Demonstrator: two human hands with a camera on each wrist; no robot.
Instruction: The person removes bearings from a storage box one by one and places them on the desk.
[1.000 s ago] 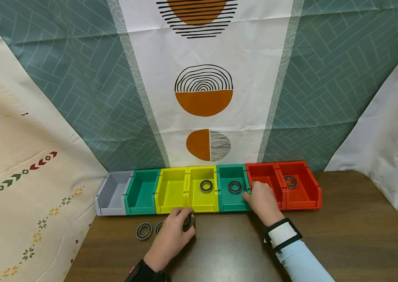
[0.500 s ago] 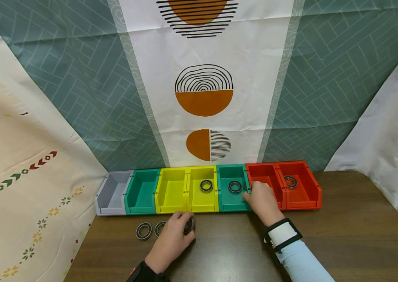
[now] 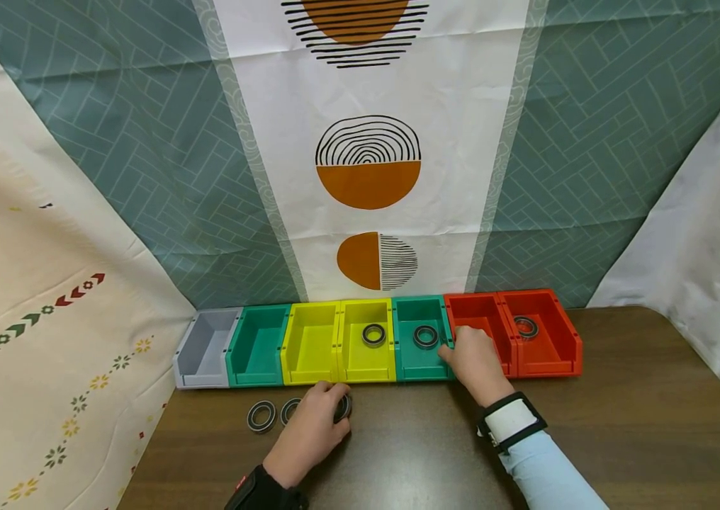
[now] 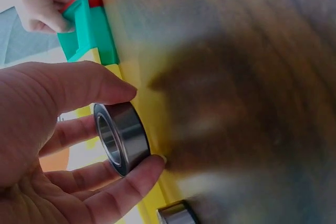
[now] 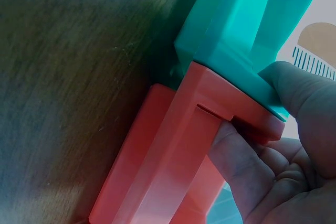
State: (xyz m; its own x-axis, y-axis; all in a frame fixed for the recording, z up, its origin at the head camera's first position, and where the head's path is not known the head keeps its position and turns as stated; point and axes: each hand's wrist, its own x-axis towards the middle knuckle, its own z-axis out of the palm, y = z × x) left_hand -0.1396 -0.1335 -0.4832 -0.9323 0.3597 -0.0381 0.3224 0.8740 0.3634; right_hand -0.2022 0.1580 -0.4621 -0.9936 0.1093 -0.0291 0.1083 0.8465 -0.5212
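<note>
My left hand (image 3: 307,433) pinches a ball bearing (image 4: 131,132) by its outer ring, thumb on one side and fingers on the other, just in front of the yellow bins. The bearing stands on edge, its bore toward the palm. Two more bearings lie to the left of this hand, a whole one (image 3: 261,416) and one partly covered by the fingers. My right hand (image 3: 478,363) grips the adjoining side walls of a green bin (image 5: 236,61) and a red bin (image 5: 173,145). Its thumb lies on the green side, a forefinger inside the red.
A row of bins runs along the wall cloth: a grey bin (image 3: 200,380), a green one (image 3: 256,377), two yellow, then the green and two red. Single bearings lie in the right yellow bin (image 3: 373,336), the second green bin and the far red bin (image 3: 526,327).
My left hand, with the bearing, has shifted very slightly and uncovers a little more of the bearing beside it. My right hand stays where it was on the bin walls.
</note>
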